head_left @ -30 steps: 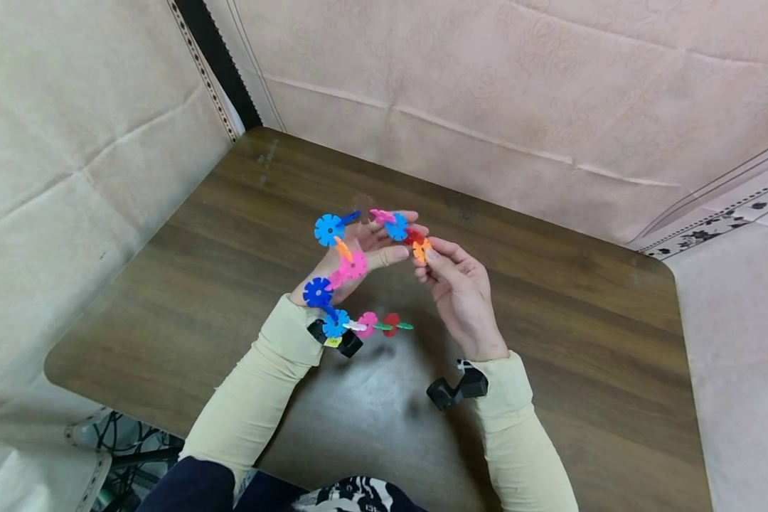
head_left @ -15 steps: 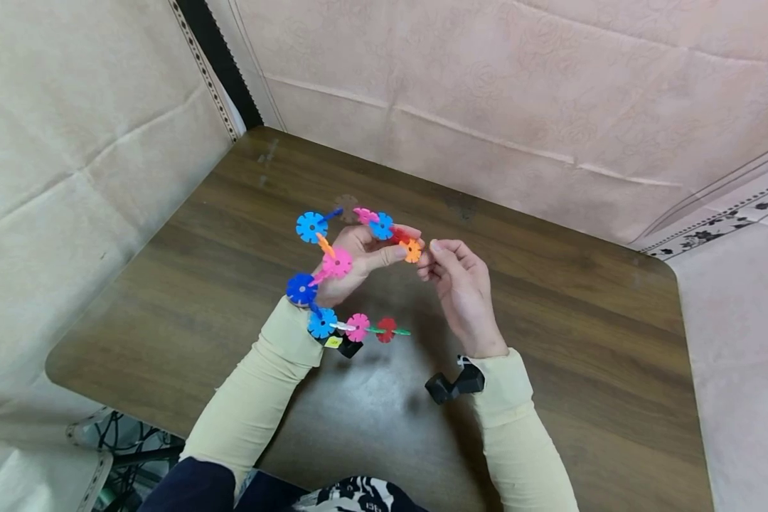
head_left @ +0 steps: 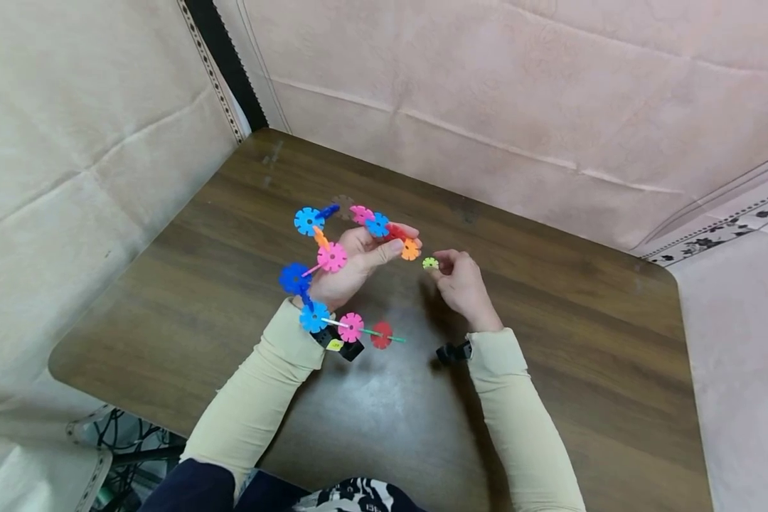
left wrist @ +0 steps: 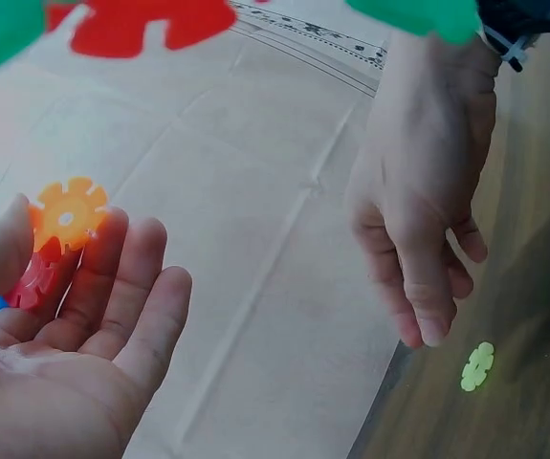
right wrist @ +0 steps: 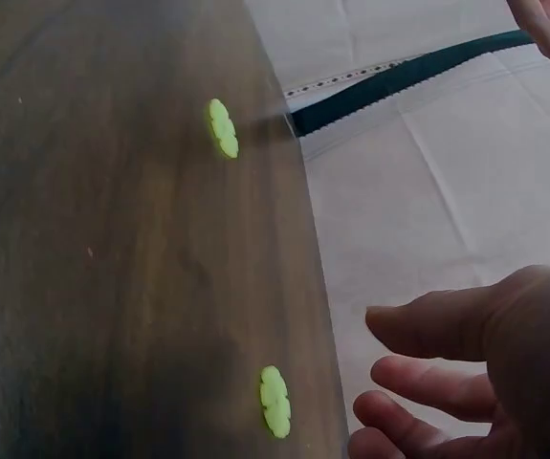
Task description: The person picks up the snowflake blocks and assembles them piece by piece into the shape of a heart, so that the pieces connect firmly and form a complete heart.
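My left hand (head_left: 345,277) holds a chain of colourful notched plastic snowflake discs (head_left: 331,257), gripping it near a red disc (left wrist: 33,285) between thumb and fingers. An orange disc (head_left: 410,249) forms this end, beyond the fingertips. The chain curves round over the left wrist to a red disc (head_left: 381,335) with a green one at its other end. Over the table, my right hand (head_left: 464,288) reaches down beside a yellow-green disc (head_left: 430,263), thumb and fingers apart with nothing between them. In the right wrist view, two yellow-green discs lie on the wood, one nearer (right wrist: 275,402), one farther (right wrist: 222,128).
The brown wooden table (head_left: 582,341) has rounded corners. Pale patterned cloth (head_left: 486,99) hangs behind it and at both sides. A black camera (head_left: 453,353) is strapped to the right wrist, another (head_left: 350,348) to the left. Cables (head_left: 128,434) show below the table's left front edge.
My right hand has let go of the orange disc, turned over and come down beside the yellow-green disc. My left hand keeps hold of the chain, which has shifted left.
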Action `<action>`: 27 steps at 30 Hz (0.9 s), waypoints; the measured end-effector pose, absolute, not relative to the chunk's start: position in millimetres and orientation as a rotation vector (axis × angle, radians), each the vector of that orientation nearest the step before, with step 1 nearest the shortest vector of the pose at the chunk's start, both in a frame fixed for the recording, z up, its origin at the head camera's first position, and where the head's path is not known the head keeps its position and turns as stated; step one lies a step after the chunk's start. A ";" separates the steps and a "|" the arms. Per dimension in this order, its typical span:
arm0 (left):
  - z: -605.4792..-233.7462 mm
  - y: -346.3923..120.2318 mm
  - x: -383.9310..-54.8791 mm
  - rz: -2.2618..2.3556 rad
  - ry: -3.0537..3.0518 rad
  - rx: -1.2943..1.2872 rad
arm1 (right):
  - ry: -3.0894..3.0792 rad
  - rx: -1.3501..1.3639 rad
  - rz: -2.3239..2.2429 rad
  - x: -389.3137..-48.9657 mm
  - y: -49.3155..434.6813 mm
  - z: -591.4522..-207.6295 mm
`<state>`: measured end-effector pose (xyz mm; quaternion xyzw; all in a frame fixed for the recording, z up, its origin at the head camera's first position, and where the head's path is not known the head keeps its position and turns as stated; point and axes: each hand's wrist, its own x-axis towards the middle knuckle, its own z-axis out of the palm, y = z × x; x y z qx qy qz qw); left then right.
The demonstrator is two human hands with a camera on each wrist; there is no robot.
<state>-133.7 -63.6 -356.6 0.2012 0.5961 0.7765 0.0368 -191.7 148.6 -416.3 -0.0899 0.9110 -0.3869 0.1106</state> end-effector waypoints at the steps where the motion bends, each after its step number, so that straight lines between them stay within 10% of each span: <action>1: -356.8 -63.7 -133.6 2.389 1.821 0.616 | 2.685 -0.279 -1.126 -192.8 147.8 -418.3; 27: -356.9 -65.9 -136.6 2.565 1.555 0.612 | 2.840 -0.336 -0.817 -211.8 142.8 -447.4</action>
